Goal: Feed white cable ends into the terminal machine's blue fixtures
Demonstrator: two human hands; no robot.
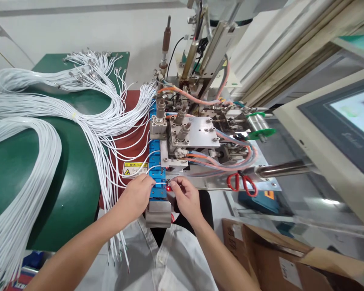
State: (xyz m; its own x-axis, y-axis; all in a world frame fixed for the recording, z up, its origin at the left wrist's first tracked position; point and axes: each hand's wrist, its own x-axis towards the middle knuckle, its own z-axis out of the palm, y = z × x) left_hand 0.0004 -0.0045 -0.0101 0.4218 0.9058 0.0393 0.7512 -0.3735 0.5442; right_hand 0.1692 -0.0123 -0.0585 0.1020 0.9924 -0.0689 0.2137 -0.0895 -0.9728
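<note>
My left hand (142, 190) is closed in a pinch on a white cable (160, 183) that lies across the blue fixture strip (157, 192). On the other side of the strip, my right hand (184, 193) pinches at the cable's end; the fingertips hide most of that end. A small red light (169, 188) glows just beside the right fingers. More white cables run from the bundle (92, 137) at the left into the blue slots farther along the strip. The metal machine (194, 131) stands right behind both hands.
A green table (75, 194) carries thick cable bundles. A solder-like wire spool (257, 123) and red-handled scissors (242, 183) are on the machine's right. A screen (352, 109) juts in at the right, above a cardboard box (279, 258). A yellow warning label (135, 169) is near my left hand.
</note>
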